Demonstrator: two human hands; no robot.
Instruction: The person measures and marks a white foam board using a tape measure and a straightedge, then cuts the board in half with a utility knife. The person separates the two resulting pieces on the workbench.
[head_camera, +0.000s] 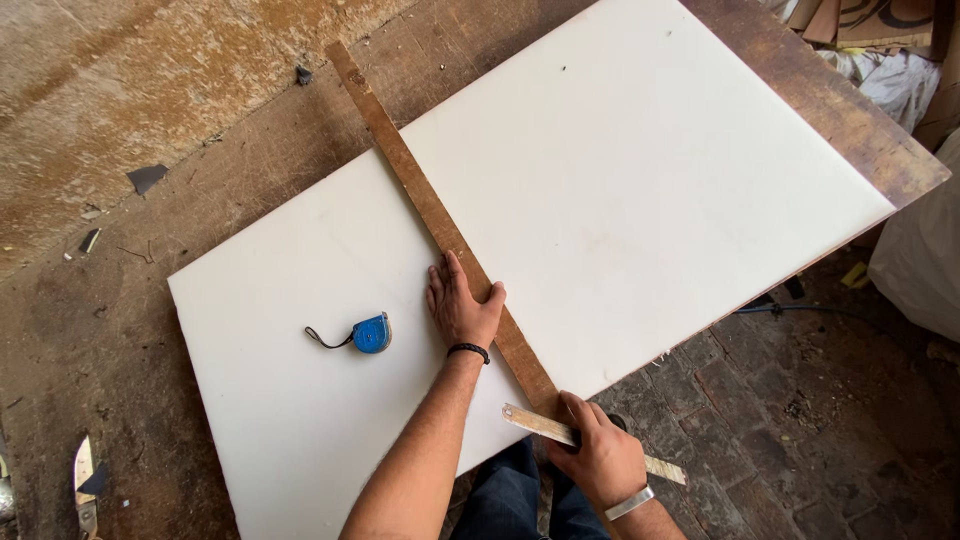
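A large white board (620, 190), smooth and matte with square corners, lies flat across a worn brown wooden table (850, 110) and takes up most of the view. All places below are told from this board.

A long, narrow wooden strip (430, 205), rough and brown with a weathered face, lies straight across the board from its far edge to its near edge, splitting the white surface in two. The left hand (460, 305) rests flat on the board, palm down, fingers spread narrow and straight, with the thumb side pressed against the strip about two-thirds of the way toward the near edge. A dark braided band circles that wrist.

At the board's near edge, where the strip ends, the right hand (600, 455) is closed around a flat pale ruler (535, 423), thin and rigid, scuffed on its face. The ruler sticks out past the hand on both sides and its left end touches the near end of the strip. A pale band sits on the right wrist.

On the board, left of the strip and near the left hand, lies a small round blue tape measure (372, 333) with a dark loop cord trailing from it.

Beyond the near edge is a dark brick floor (780, 400), uneven and dusty.
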